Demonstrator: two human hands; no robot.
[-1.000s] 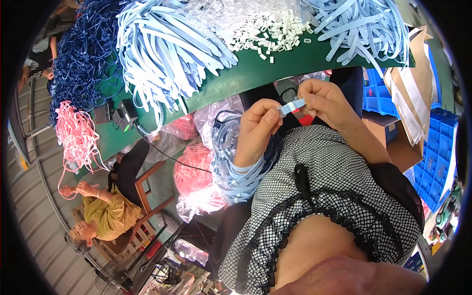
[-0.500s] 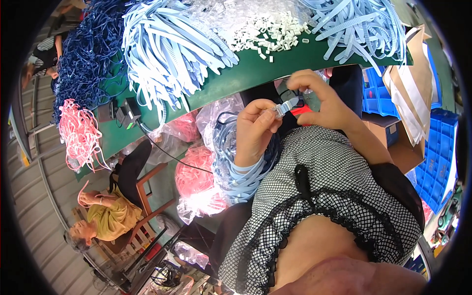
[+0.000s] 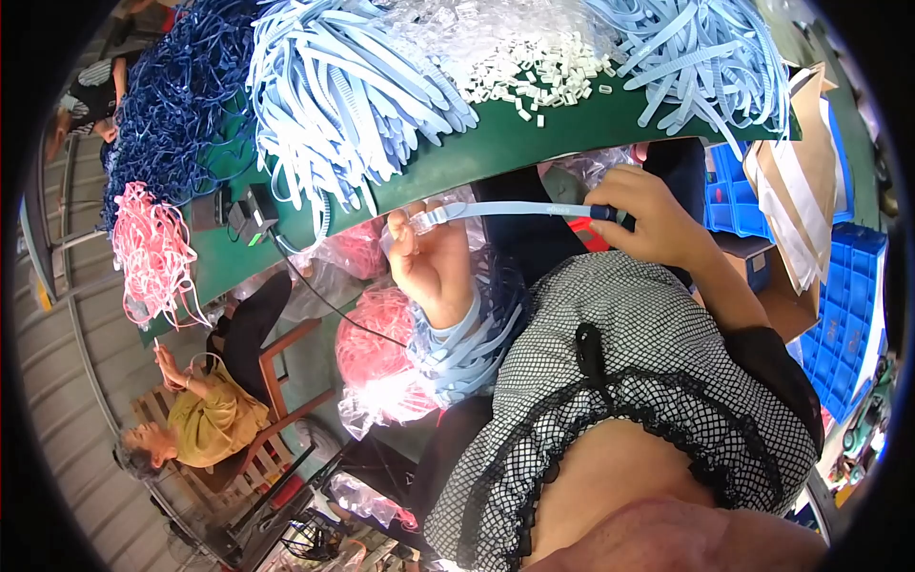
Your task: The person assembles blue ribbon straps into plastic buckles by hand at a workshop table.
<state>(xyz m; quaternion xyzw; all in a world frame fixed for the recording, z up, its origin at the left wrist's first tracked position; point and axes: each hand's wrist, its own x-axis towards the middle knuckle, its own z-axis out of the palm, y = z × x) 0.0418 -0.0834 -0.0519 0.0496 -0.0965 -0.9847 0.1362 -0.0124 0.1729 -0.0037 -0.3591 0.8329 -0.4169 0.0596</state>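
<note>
A light-blue ribbed strap [image 3: 519,209] is stretched between my hands, over my lap at the table's near edge. My left hand [image 3: 434,276] is closed on its left end, where a clear plastic buckle [image 3: 428,220] sits. Closed around the strap's other end is my right hand [image 3: 653,217]. A small dark piece [image 3: 602,213] shows at its fingertips; its kind is unclear. Many more light-blue straps [image 3: 462,348] hang looped around my left forearm.
The green table [image 3: 419,176] bears piles of light-blue straps [image 3: 334,105], dark-blue cords [image 3: 181,95], pink cords [image 3: 148,248] and small white pieces [image 3: 548,71]. Blue crates [image 3: 843,324] and a cardboard box [image 3: 791,296] stand right. Another person [image 3: 214,419] sits left.
My left hand has moved left with the buckle. My right hand, open before, is now closed on the strap's right end, and the strap is drawn out between them.
</note>
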